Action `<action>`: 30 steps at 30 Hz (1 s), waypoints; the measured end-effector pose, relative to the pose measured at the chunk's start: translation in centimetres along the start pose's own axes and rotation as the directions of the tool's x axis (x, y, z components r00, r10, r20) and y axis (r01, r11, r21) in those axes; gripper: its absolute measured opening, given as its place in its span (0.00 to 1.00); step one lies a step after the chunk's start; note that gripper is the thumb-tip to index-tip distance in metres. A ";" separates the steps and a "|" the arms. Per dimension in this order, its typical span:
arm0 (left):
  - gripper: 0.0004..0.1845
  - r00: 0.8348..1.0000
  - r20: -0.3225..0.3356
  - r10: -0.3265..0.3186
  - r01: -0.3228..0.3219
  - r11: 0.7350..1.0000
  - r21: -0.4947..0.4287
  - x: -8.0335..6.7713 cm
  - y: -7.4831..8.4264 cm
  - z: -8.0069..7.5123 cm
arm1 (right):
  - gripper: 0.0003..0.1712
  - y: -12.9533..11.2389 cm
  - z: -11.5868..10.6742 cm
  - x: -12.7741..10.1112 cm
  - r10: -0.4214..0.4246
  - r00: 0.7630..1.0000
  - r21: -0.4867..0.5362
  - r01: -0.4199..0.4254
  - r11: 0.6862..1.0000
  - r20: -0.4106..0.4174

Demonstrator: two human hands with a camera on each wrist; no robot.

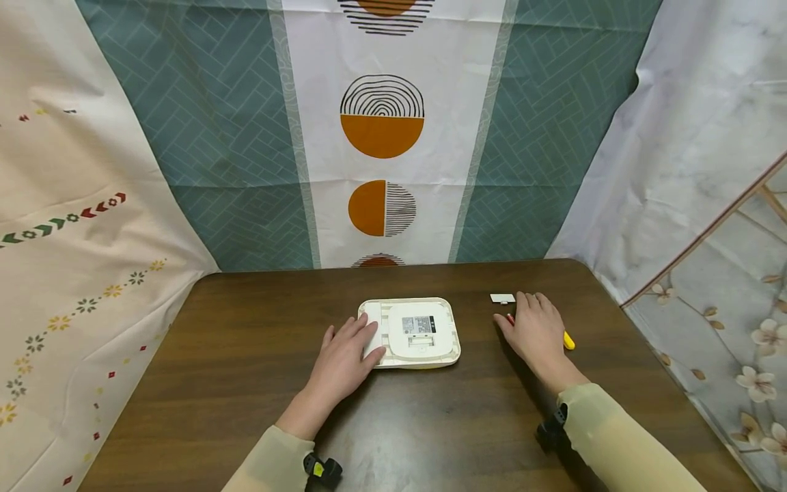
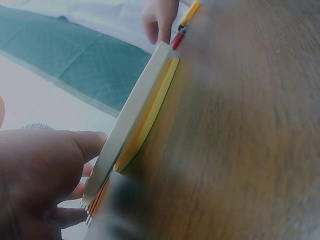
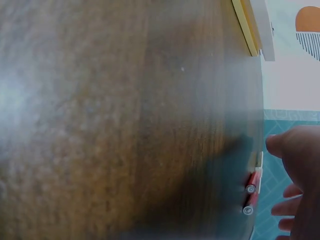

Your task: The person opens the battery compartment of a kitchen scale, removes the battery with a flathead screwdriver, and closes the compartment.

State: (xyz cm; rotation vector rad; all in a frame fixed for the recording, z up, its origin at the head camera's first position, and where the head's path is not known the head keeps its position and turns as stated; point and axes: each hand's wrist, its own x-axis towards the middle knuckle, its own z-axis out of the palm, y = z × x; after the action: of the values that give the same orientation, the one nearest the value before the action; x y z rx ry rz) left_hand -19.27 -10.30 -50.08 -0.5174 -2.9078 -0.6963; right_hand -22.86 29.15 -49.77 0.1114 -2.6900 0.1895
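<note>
The left hand (image 1: pixel 346 359) is laid flat, fingers straight, on the left end of a white, rounded-rectangular plastic device (image 1: pixel 418 333) lying underside up in the lower middle of the head view. Nothing is gripped; the device appears to be pressed down so that it is steadied against the dark brown wooden table (image 1: pixel 246 355). In the left wrist view the fingers (image 2: pixel 60 155) are seen at the device's edge, where a yellow rim (image 2: pixel 152 112) meets the table.

The right hand (image 1: pixel 536 329) rests palm down, right of centre, over two small red cylindrical batteries (image 3: pixel 251 192) and a yellow slender object (image 1: pixel 568 340), whose kind cannot be told. The fingers are relaxed, and a pinch is not shown; the batteries appear to be covered rather than held. Just above the fingertips a small white rectangular plastic piece (image 1: pixel 502 298) lies apart from the hand; it is judged to be a removed cover, set aside within reach.

The device is kept well away from every table edge. Bare wood is open between the two hands and towards the lower frame. The table's far edge is closed off by a hung patterned cloth (image 1: pixel 381 137), and its right edge lies near the right hand.
</note>
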 end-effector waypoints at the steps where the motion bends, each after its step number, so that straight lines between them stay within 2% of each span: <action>1: 0.32 1.000 0.001 0.000 0.000 1.000 -0.001 0.0 0.0 0.0 | 0.42 0.0 0.0 0.0 0.002 1.000 -0.001 -0.002 1.000 0.000; 11: 0.32 1.000 0.003 -0.002 0.002 1.000 -0.006 0.1 0.1 -0.3 | 0.42 -0.2 0.3 0.7 0.011 1.000 -0.014 -0.011 1.000 0.018; 20: 0.33 1.000 0.002 -0.003 0.003 1.000 0.004 0.1 0.1 -0.2 | 0.44 -0.7 0.3 1.4 0.056 0.993 -0.045 -0.052 0.998 0.104; 25: 0.33 1.000 0.000 -0.001 0.001 1.000 0.001 0.1 0.2 -0.1 | 0.40 -0.6 0.3 1.9 0.073 0.991 -0.059 -0.066 0.996 0.111; 30: 0.33 1.000 0.003 0.002 -0.002 1.000 -0.003 0.0 0.1 -0.1 | 0.40 -0.6 0.5 2.4 0.115 0.981 -0.063 -0.106 0.992 0.157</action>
State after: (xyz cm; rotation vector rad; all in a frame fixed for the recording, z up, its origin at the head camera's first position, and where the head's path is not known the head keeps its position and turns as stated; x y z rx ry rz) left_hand -19.28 -10.26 -49.91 -0.5222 -2.9086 -0.6997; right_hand -25.18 28.38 -49.14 -0.0422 -2.8621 0.1463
